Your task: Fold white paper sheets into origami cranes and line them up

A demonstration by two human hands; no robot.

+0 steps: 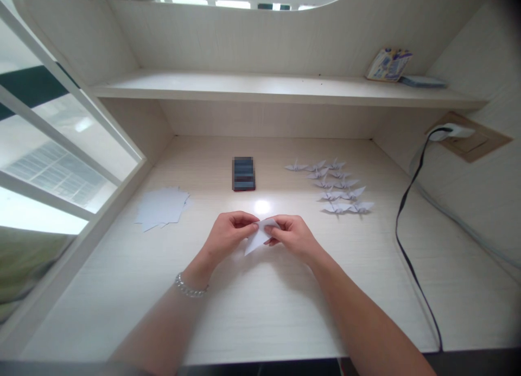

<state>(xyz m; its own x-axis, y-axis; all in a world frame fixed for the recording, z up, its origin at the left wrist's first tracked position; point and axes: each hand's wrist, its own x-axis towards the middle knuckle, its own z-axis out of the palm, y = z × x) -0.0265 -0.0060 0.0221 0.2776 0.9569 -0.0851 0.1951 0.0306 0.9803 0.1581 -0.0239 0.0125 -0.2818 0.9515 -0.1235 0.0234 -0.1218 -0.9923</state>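
Note:
A small folded piece of white paper [257, 240] is held between both hands above the middle of the desk. My left hand [233, 234] pinches its upper left edge between thumb and fingers. On the other side, my right hand [292, 235] grips it with the thumb on top and fingertips showing beneath. One pointed corner of the paper hangs down toward me. To the right stand several folded white paper cranes [337, 194] in loose rows. A stack of white paper sheets [160, 206] lies on the left, its edges uneven.
Behind my hands a phone [243, 173] lies on the desk [134, 289]. A black cable [401, 240] runs from the wall socket [474, 137] down the right side. On the shelf [244, 83] above rests a colourful packet [389, 65]. A window frame borders the left.

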